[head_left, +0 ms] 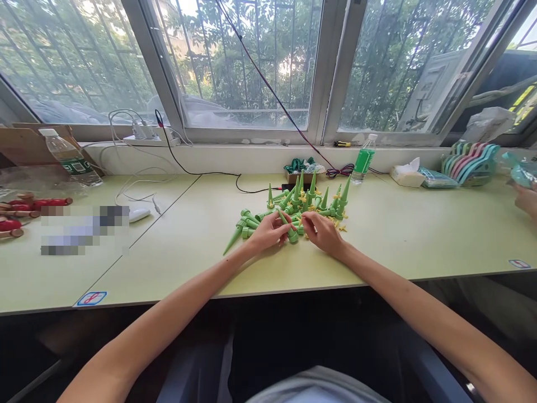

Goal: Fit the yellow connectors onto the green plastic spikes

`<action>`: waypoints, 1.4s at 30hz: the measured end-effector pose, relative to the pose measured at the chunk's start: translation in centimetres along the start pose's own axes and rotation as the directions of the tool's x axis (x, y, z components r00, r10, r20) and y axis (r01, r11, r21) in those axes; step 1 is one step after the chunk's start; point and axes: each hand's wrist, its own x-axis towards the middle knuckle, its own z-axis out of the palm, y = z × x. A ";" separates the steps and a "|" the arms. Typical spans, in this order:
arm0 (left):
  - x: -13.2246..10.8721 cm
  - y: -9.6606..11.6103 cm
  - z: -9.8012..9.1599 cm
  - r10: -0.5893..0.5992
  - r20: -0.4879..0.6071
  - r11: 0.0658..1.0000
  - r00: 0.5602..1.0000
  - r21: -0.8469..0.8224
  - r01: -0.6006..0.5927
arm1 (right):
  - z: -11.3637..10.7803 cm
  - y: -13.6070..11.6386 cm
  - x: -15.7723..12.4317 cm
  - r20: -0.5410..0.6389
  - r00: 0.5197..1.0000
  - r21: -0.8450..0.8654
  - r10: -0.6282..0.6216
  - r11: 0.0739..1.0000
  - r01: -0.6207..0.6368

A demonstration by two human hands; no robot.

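Observation:
In the middle of the table, my left hand (268,232) is closed around a green plastic spike (291,235), its cap end toward me and its point tilted up and away. My right hand (325,232) is just to the right, fingers bent together in a pinch close to that spike. Whatever sits between those fingertips is too small to make out. Behind both hands lies a pile of similar green spikes (344,196), some standing on their caps and others lying down. Small yellow valve pieces (343,228) are scattered among them and beside my right hand.
Behind the pile are a small box (300,177) and a green-labelled bottle (363,159). A tissue pack (406,173) and pastel plastic pieces (474,162) stand to the right, near another person's hand (526,198). Leftward are cables (140,187), another bottle (73,159) and red wooden pieces (20,210).

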 end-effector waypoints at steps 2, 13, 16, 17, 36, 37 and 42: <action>0.0 0.1 0.1 -0.004 0.003 1.000 1.000 -0.003 0.004 | 0.0 -0.2 0.1 0.013 1.000 -0.010 -0.009 1.000 0.009; -0.1 0.2 0.2 0.006 -0.007 1.000 1.000 0.009 -0.006 | -0.1 -0.4 0.1 0.067 0.995 0.009 -0.078 0.997 0.077; -0.1 0.1 0.1 0.000 -0.014 0.999 1.000 0.045 0.000 | 0.0 -0.3 0.0 0.071 0.993 0.032 -0.092 0.995 0.090; -0.1 0.1 0.1 -0.001 -0.015 0.999 1.000 0.051 0.002 | 0.0 -0.3 0.0 0.069 0.993 0.038 -0.101 0.994 0.098; -0.3 0.3 0.1 -0.010 0.004 1.000 1.000 0.009 0.010 | 0.4 -0.1 0.1 -0.093 0.955 0.175 -0.283 0.939 0.295; -0.2 0.2 0.0 -0.015 -0.001 1.000 1.000 0.007 0.015 | 0.4 -0.1 0.1 -0.093 0.957 0.179 -0.275 0.941 0.288; -0.1 0.1 -0.1 -0.027 -0.031 0.999 0.999 -0.039 0.026 | 0.3 -0.2 0.2 -0.102 0.964 0.154 -0.247 0.953 0.261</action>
